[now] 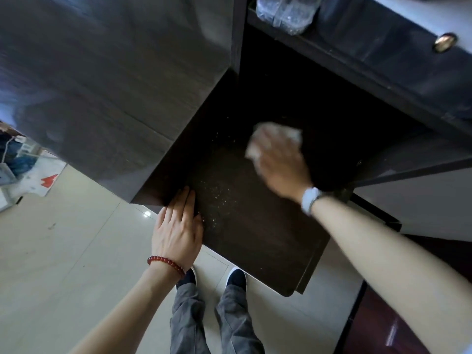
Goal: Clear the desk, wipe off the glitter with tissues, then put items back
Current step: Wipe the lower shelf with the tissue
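A dark wooden desk top (260, 241) juts toward me between tall cabinets. Fine glitter (219, 195) is scattered over its left-middle part. My right hand (283, 162), blurred, presses a crumpled white tissue (270, 134) flat onto the far part of the desk; the tissue sticks out past the fingers. My left hand (178, 226) rests flat with straight fingers on the desk's left front edge, just beside the glitter. It holds nothing.
A tall dark cabinet (107, 85) stands at the left, a cabinet door with a brass knob (445, 42) at the upper right. A clear plastic bag (283, 14) sits on a shelf above the desk. Boxes and bags (28, 169) lie on the tiled floor at left.
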{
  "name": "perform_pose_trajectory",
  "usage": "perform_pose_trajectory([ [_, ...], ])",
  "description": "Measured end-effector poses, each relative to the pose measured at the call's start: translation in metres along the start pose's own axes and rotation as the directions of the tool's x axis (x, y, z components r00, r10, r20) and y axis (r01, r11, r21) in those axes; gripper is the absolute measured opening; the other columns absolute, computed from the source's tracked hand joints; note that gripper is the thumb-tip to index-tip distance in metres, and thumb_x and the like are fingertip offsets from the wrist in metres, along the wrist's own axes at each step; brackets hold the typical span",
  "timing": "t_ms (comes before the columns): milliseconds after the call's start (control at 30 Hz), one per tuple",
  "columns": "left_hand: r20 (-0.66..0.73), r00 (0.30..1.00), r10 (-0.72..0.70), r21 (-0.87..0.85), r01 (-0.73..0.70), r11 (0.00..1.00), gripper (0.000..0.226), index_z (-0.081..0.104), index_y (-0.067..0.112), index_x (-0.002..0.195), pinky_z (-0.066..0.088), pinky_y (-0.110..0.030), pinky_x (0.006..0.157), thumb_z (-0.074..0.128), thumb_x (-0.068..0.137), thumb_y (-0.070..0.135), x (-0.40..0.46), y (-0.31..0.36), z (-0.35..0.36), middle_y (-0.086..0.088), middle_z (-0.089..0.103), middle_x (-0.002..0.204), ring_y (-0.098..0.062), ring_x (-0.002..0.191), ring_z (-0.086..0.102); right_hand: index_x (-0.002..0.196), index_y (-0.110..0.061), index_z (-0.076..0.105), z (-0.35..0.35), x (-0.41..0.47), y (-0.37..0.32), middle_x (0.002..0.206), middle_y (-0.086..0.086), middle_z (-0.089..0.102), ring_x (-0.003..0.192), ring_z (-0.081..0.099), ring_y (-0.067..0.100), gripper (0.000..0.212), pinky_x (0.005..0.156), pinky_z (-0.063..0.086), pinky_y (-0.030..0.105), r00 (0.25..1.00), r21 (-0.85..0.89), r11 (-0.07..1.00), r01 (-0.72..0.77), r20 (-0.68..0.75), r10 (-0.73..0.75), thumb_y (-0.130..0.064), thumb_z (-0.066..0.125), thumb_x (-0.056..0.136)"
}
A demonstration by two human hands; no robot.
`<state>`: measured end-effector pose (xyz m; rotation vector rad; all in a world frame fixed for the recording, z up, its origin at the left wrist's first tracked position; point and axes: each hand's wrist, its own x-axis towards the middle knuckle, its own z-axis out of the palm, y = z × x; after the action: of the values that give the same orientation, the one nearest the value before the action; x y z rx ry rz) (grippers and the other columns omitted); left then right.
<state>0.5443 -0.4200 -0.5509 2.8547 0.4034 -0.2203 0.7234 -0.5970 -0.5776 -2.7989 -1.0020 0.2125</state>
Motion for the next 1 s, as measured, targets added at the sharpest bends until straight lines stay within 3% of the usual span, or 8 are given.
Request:
perform_pose_trajectory([
  [100, 0.020, 1.000, 0.011, -0.007, -0.011, 1.000, 0.052, 0.052, -0.004, 0.121, 0.044, -0.051, 0.094, 0.031, 0.084, 0.026, 0.001, -0.001, -0.001, -0.023, 0.058, 0.124, -0.038, 0.114, 0.056, 0.144, -0.019, 0.017, -0.017, 0.039, 0.032, 0.155, 0.005, 0.011, 0.142, 0.003, 0.028, 0.051, 0.115, 0.004, 0.047, 0.839, 0.151, 0.827, -0.542, 0.047, 0.542, -0.034, 0.020, 0.095],
  [200, 0.040, 0.999, 0.015, -0.009, -0.014, 1.000, 0.052, 0.051, -0.004, 0.122, 0.043, -0.050, 0.095, 0.031, 0.084, 0.026, 0.001, -0.003, -0.003, -0.022, 0.057, 0.125, -0.036, 0.115, 0.056, 0.143, -0.009, 0.017, -0.009, 0.026, -0.027, 0.154, 0.010, 0.012, 0.142, 0.003, 0.027, 0.062, 0.116, 0.004, 0.047, 0.984, 0.166, 0.972, -0.165, 0.102, 0.150, -0.035, 0.013, 0.087],
  [300, 0.062, 0.998, 0.020, 0.001, -0.021, 1.000, 0.052, 0.052, -0.003, 0.121, 0.044, -0.051, 0.093, 0.031, 0.084, 0.027, 0.001, -0.005, -0.005, -0.022, 0.059, 0.124, -0.035, 0.114, 0.057, 0.144, -0.014, 0.012, -0.006, -0.004, -0.029, 0.155, 0.003, 0.006, 0.140, -0.005, 0.012, 0.055, 0.113, -0.006, 0.033, 0.966, 0.155, 0.972, 0.175, 0.163, -0.200, -0.031, 0.017, 0.092],
  [467, 0.053, 0.997, 0.050, -0.018, -0.049, 0.999, 0.050, 0.052, -0.003, 0.121, 0.049, -0.051, 0.087, 0.033, 0.083, 0.023, 0.000, -0.006, -0.007, -0.022, 0.057, 0.125, -0.036, 0.111, 0.059, 0.143, -0.008, 0.017, -0.026, 0.044, 0.030, 0.155, 0.012, 0.010, 0.142, 0.004, 0.027, 0.052, 0.115, 0.002, 0.038, 0.934, 0.143, 0.924, -0.356, 0.097, 0.344, -0.019, 0.029, 0.093],
  [567, 0.026, 0.998, 0.050, -0.077, -0.048, 0.996, 0.047, 0.053, -0.003, 0.119, 0.049, -0.049, 0.088, 0.034, 0.080, 0.017, -0.006, -0.008, -0.006, -0.024, 0.054, 0.128, -0.036, 0.113, 0.056, 0.143, -0.007, 0.014, -0.013, 0.030, -0.028, 0.155, 0.010, 0.009, 0.143, 0.002, 0.026, 0.053, 0.114, -0.003, 0.036, 0.989, 0.150, 0.986, -0.068, 0.138, 0.047, -0.020, 0.029, 0.094],
  [667, 0.015, 1.000, 0.027, -0.065, -0.026, 0.998, 0.046, 0.056, -0.003, 0.117, 0.047, -0.052, 0.090, 0.034, 0.081, 0.015, -0.017, -0.012, -0.003, -0.025, 0.057, 0.124, -0.038, 0.113, 0.056, 0.142, -0.009, 0.020, -0.002, 0.016, -0.065, 0.153, 0.007, 0.016, 0.142, 0.009, 0.023, 0.053, 0.112, -0.002, 0.033, 0.943, 0.123, 0.949, 0.291, 0.129, -0.306, -0.021, 0.033, 0.092],
  [900, 0.002, 0.999, -0.054, -0.047, 0.055, 0.997, 0.046, 0.057, 0.000, 0.116, 0.048, -0.051, 0.090, 0.032, 0.080, 0.015, -0.037, -0.028, -0.001, -0.022, 0.060, 0.121, -0.038, 0.112, 0.057, 0.142, -0.006, 0.021, 0.005, 0.043, -0.064, 0.152, 0.012, 0.020, 0.141, 0.013, 0.026, 0.056, 0.116, 0.007, 0.038, 0.986, 0.253, 0.955, -0.158, -0.014, 0.167, -0.009, 0.040, 0.089],
  [1000, 0.003, 0.992, -0.124, -0.055, 0.124, 0.991, 0.046, 0.056, -0.001, 0.115, 0.047, -0.054, 0.090, 0.032, 0.080, 0.016, -0.040, -0.035, -0.001, -0.024, 0.060, 0.120, -0.040, 0.111, 0.057, 0.135, 0.003, 0.032, 0.015, 0.021, -0.095, 0.144, 0.023, 0.033, 0.136, 0.027, 0.035, 0.059, 0.113, 0.018, 0.045, 1.000, 0.234, 0.972, 0.016, -0.014, -0.013, -0.008, 0.048, 0.080],
])
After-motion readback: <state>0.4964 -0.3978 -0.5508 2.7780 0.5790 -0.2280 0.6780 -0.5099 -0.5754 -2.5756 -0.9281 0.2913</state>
